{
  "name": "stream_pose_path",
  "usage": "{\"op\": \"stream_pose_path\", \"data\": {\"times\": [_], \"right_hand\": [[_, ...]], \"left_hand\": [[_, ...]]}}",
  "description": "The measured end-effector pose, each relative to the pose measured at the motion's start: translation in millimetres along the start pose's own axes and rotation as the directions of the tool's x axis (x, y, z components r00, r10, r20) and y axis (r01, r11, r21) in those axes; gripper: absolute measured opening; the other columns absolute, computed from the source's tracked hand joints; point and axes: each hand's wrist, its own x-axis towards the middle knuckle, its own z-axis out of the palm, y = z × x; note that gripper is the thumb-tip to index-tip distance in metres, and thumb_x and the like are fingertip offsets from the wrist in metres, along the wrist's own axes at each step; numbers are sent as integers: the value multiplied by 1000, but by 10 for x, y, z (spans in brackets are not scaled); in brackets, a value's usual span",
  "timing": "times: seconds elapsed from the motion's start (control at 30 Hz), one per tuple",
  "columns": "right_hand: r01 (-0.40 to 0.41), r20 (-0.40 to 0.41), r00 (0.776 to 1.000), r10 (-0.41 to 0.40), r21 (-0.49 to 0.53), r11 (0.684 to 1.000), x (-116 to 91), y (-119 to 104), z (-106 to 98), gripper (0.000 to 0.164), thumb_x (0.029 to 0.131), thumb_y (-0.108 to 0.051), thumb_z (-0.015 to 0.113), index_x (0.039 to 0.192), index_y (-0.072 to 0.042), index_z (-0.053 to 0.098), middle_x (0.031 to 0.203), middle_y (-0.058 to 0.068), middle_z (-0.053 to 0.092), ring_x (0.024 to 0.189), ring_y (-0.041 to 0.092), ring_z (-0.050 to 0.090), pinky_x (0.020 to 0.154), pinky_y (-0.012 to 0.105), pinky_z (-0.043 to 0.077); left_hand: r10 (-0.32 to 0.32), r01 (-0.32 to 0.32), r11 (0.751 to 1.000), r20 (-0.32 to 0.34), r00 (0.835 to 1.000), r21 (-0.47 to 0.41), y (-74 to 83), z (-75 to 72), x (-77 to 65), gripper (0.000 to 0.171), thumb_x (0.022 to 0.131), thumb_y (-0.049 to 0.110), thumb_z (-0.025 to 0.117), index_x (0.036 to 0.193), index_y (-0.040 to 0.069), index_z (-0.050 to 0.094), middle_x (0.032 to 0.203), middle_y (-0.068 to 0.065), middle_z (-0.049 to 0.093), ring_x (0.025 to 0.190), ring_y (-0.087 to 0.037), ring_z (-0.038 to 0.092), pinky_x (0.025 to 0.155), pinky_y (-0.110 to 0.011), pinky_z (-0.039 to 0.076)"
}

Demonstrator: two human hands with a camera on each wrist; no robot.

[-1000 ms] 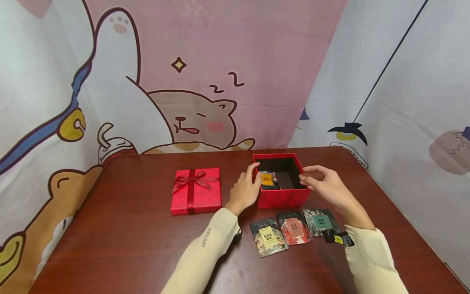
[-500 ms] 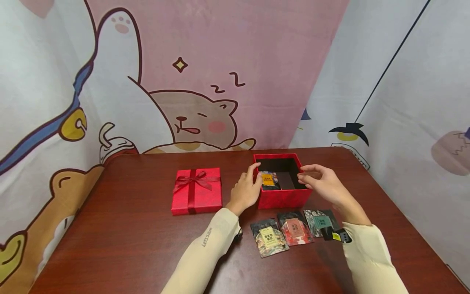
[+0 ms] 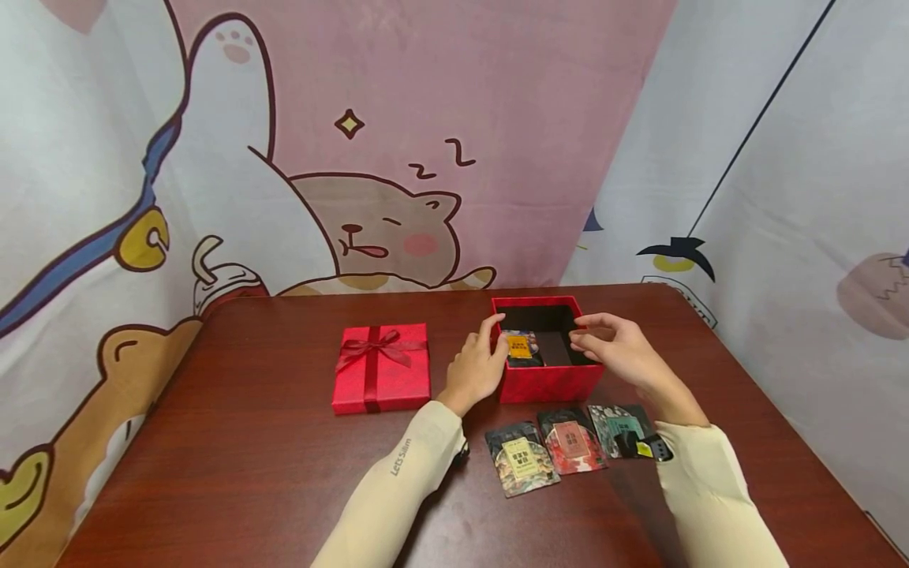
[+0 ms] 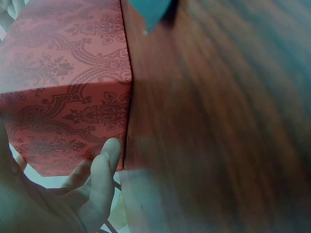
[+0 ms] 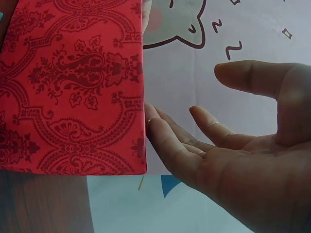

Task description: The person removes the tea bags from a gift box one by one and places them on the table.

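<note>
The red patterned gift box (image 3: 550,385) stands lidless near the table's far side, showing a dark interior. Inside, at its left, lies a packet with an orange label (image 3: 520,348). My left hand (image 3: 474,371) holds the box's left side, thumb at the rim and bent fingers against the outer wall (image 4: 73,121) in the left wrist view. Over the right rim hovers my right hand (image 3: 619,351), its fingertips above the opening. The right wrist view shows that hand (image 5: 233,150) with thumb and fingers apart and nothing between them, beside the box wall (image 5: 77,87).
A red lid (image 3: 387,375) with a ribbon bow lies left of the box. In front of the box lie three flat packets: yellow-labelled (image 3: 521,459), red-labelled (image 3: 572,442) and green-labelled (image 3: 614,430). A cartoon cloth (image 3: 454,142) hangs behind the table (image 3: 234,457).
My right hand has shifted slightly left, its fingertips further over the box opening. The left hand, box, lid and packets keep their places.
</note>
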Motion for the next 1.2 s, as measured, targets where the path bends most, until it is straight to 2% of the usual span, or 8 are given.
{"op": "stream_pose_path", "data": {"times": [0.27,0.43,0.57,0.8,0.93,1.2], "right_hand": [[-12,17,1000,12,17,1000,44,-3,29,45,102,-17,54,139,7,45,131,29,58,105,15,67,82,19,51],[-4,15,1000,4,15,1000,83,19,61,44,102,-17,54,138,7,45,130,28,59,105,17,67,83,19,51],[-3,16,1000,3,14,1000,105,15,84,44,102,-17,53,138,7,45,129,27,60,110,27,66,84,22,52],[-4,12,1000,4,3,1000,142,32,101,44,102,-15,53,138,8,45,128,28,60,112,31,65,85,25,53],[-6,14,1000,6,0,1000,172,68,104,43,102,-15,52,137,8,45,128,28,60,116,40,61,86,26,53],[-16,34,999,16,13,1000,205,84,154,45,102,-15,52,139,9,43,128,28,60,112,31,65,82,22,53]], "left_hand": [[-10,10,1000,-1,1000,-1,1,2,6,46,103,47,35,149,47,30,115,-7,58,79,-31,63,74,-51,50],[-9,9,1000,-1,1000,6,9,-5,-1,47,103,48,35,150,47,29,115,-8,58,80,-32,63,75,-51,50],[-10,10,1000,-2,1000,8,13,-5,-3,46,103,48,35,149,47,29,113,-8,58,79,-32,63,75,-51,50],[-10,10,1000,-8,1000,7,18,-4,0,47,103,48,34,150,44,31,114,-9,59,79,-33,63,74,-52,50],[-8,8,1000,-10,1000,6,22,-14,-9,47,104,47,35,150,42,31,115,-10,59,79,-33,63,74,-52,50],[-13,13,1000,5,1000,7,29,-22,-17,49,103,51,32,151,44,30,115,-9,59,79,-32,63,74,-51,50]]}}
